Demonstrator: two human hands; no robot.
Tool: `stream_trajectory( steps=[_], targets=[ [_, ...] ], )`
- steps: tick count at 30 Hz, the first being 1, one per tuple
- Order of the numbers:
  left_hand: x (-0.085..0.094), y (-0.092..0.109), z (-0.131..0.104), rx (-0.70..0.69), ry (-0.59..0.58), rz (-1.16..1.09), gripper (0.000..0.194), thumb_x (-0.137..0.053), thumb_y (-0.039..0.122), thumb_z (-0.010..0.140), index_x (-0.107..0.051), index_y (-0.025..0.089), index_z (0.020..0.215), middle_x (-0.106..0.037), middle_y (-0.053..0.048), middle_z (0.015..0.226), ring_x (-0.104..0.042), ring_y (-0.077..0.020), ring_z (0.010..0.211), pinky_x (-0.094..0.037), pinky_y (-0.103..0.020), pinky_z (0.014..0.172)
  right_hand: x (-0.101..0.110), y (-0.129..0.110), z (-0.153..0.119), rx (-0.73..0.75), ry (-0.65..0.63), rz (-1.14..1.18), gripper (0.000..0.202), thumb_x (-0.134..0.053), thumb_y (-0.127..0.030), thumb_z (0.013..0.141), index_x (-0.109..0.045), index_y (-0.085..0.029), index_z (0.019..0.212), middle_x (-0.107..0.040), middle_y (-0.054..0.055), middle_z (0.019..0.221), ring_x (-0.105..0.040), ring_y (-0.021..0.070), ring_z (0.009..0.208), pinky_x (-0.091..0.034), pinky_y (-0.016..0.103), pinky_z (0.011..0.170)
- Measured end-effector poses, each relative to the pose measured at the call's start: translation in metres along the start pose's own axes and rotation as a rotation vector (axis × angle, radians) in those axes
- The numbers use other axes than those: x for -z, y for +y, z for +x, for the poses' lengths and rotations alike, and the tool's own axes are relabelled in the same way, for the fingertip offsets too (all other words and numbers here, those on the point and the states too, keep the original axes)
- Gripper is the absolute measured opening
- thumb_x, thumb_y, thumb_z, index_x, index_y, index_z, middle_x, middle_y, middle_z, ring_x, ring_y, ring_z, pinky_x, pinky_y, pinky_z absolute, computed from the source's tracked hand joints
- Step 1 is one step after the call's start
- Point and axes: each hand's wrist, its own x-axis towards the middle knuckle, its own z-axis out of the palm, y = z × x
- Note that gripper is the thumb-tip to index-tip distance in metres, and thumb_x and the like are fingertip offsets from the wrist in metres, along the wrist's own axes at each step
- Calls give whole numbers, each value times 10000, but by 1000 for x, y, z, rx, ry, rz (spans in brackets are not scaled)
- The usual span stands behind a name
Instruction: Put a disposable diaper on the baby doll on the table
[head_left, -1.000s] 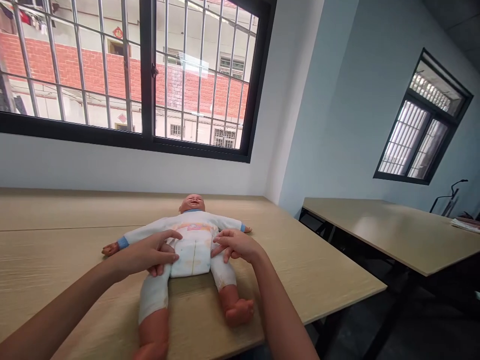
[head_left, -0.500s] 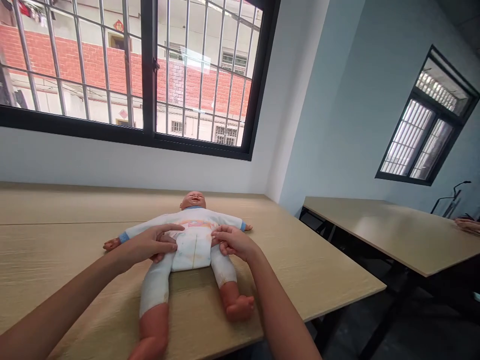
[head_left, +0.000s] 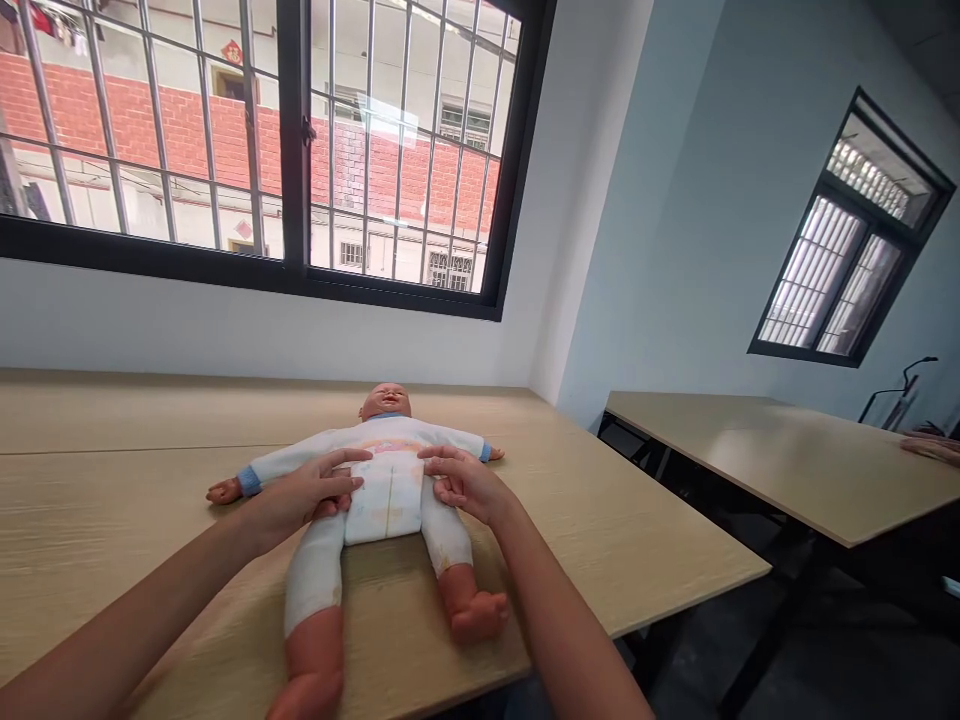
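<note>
A baby doll (head_left: 386,428) in a white long-sleeved top with blue cuffs lies on its back, head toward the window and legs toward me. Around its hips is a white diaper (head_left: 377,505) with a yellowish line down the front. My left hand (head_left: 319,490) is closed at the diaper's left edge, thumb and fingers pressed at the waist corner. At the opposite corner my right hand (head_left: 466,485) pinches the diaper's edge between thumb and fingers. The fingertips partly cover both side edges, so any tapes there are hidden.
The doll rests on a light wooden table (head_left: 585,540), whose edge runs close to me and to the right. Past a gap stands a second table (head_left: 750,450), with a person's hand (head_left: 930,447) at its far right. A barred window (head_left: 397,150) is behind the doll.
Both hands have shifted slightly at the diaper's waist corners, the left one a little inward. The doll's leg on the left has moved slightly to the right.
</note>
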Motion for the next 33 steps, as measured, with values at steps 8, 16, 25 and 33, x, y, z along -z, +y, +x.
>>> stream_trajectory(
  steps=[8, 16, 25, 33],
  targets=[
    [0, 0, 2, 27, 40, -43, 593, -741, 444, 842, -555, 185, 1342, -573, 24, 716, -517, -129, 702, -383, -215, 597, 10, 0, 3, -60, 217, -111, 288, -753, -334, 785, -620, -172, 983, -702, 47, 912, -450, 39, 458, -129, 222, 433],
    [-5, -1, 2, 18, 61, 56, 567, -737, 483, 834, -581, 199, 1299, -586, 25, 712, -509, -139, 695, -360, -227, 581, -3, -1, -3, -42, -116, -108, 345, -727, -393, 815, -674, -200, 1095, -420, -90, 525, -346, 61, 438, -150, 229, 432],
    [-4, -2, 2, 1, 60, 82, 574, -728, 498, 836, -577, 204, 1306, -593, 25, 713, -518, -143, 708, -359, -225, 583, 2, 5, 6, -20, 185, -234, 211, -739, -339, 785, -627, -170, 844, -618, -30, 711, -530, 63, 456, -232, 206, 396],
    [-9, -2, 3, -25, 107, 168, 561, -712, 535, 824, -596, 203, 1261, -594, 17, 689, -560, -173, 681, -388, -248, 577, 9, 15, 12, -3, 359, -346, 114, -645, -258, 810, -592, -163, 775, -678, 11, 736, -490, 61, 469, -323, 206, 445]
  ],
)
